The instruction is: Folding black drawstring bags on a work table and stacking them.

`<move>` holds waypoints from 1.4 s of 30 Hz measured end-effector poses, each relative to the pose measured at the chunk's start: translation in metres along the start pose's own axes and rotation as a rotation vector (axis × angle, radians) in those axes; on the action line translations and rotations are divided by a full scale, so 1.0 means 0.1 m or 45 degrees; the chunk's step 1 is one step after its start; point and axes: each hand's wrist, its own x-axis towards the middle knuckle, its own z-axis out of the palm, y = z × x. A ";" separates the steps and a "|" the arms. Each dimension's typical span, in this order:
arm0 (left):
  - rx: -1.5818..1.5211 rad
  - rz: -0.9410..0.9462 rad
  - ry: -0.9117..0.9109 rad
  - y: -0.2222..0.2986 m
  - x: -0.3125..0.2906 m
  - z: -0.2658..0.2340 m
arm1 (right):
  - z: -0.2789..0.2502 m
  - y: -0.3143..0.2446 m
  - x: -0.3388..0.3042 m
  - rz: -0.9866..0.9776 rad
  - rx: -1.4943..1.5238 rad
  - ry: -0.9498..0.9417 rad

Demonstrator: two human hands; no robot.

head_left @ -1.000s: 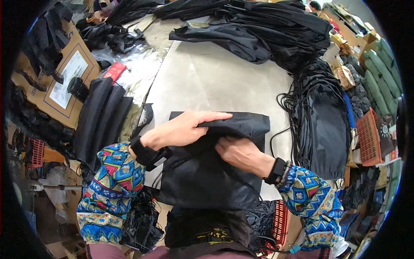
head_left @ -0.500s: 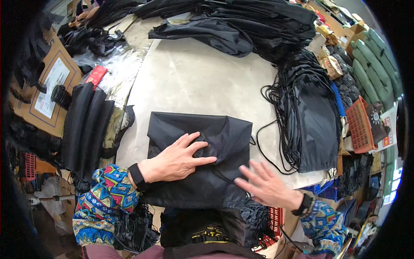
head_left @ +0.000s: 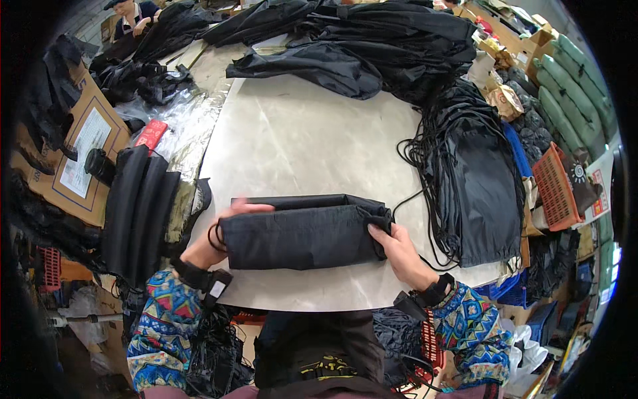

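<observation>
A: Where it lies near the front edge of the grey table [head_left: 299, 133], folded black bag [head_left: 302, 233] looks like a flat wide strip, held at both ends

B: Grip on each side?

A: Left hand [head_left: 216, 239] at the left end, fingers curled over the top edge & closed on the fabric w/ a loop of black cord by the wrist. Right hand [head_left: 399, 249] at the right end, thumb & fingers pinched on the bunched corner

B: Around it?

A: Just right, stack of flat black bags [head_left: 482, 186] w/ tangled black cords [head_left: 425, 153] trailing onto the table. Beyond, at the far edge, heap of black fabric [head_left: 345, 46]. Left of the table, rolled black bundles [head_left: 139, 206] beside clear plastic sheeting [head_left: 179, 126] & a cardboard box [head_left: 80, 159]. Far right, orange basket [head_left: 555, 189] near green rolls [head_left: 578, 86]
</observation>
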 end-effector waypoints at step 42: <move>0.264 0.472 1.144 1.48 -1.71 -1.15 | 0.06 -0.32 0.00 -0.170 -0.434 -0.171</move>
